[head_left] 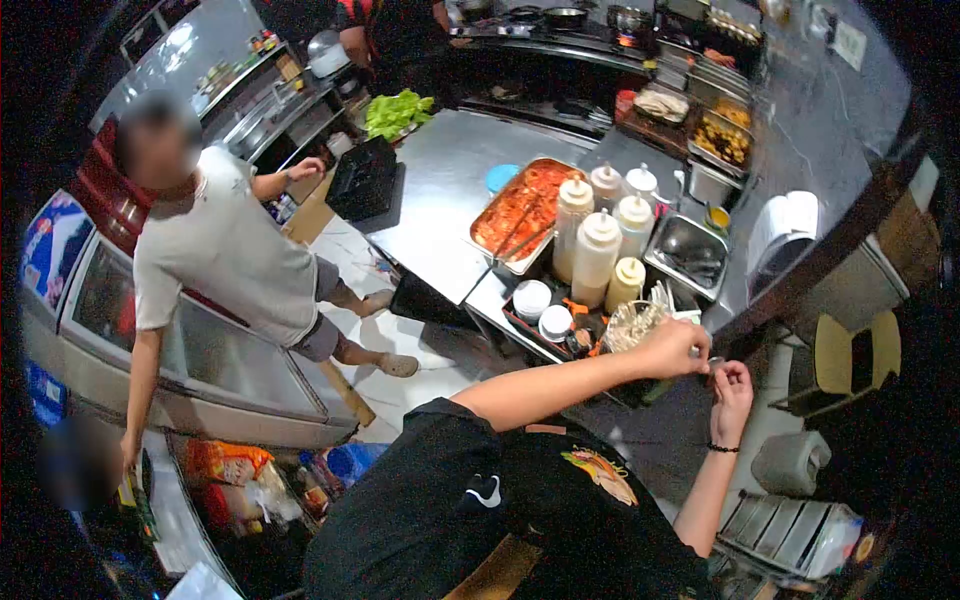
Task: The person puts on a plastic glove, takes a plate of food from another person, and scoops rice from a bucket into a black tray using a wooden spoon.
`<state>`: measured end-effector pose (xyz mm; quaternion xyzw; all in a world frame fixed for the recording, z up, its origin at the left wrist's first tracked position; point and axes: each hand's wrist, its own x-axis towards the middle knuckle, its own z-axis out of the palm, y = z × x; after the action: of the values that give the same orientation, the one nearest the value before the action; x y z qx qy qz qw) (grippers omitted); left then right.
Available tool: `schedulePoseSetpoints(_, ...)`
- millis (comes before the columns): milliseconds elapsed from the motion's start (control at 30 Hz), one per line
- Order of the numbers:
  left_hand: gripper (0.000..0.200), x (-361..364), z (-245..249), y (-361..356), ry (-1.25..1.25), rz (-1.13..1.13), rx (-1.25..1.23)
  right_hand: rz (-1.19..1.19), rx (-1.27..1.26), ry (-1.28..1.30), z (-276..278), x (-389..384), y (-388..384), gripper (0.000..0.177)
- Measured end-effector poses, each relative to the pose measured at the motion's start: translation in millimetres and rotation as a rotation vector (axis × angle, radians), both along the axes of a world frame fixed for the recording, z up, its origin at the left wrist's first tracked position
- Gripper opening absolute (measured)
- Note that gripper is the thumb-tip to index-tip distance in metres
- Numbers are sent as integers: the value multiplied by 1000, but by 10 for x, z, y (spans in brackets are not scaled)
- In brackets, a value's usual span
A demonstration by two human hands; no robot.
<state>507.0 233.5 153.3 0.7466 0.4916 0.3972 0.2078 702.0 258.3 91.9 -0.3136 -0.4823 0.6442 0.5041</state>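
Observation:
My left hand (675, 346) is curled into a fist at the near edge of the steel counter (440, 190), beside a clear tub (630, 325) of pale bits. My right hand (732, 385), with a dark bracelet on the wrist, is raised just below it with bent fingers. The fingertips of both hands meet on a small object (709, 363) that is too small to identify. Several white squeeze bottles (596, 255) stand just beyond my left hand.
A steel tray of red food with tongs (520, 210) lies on the counter, with lidded white tubs (532, 298) and a steel pan (688, 252) nearby. A person in a light shirt (225, 250) stands at the left by a chest freezer (200, 370). Lettuce (398, 112) lies further back.

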Motion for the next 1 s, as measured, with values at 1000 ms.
schedulePoseSetpoints(1000,48,69,474,-495,238,-100,356,-658,664,-41,1929,328,-534,11)
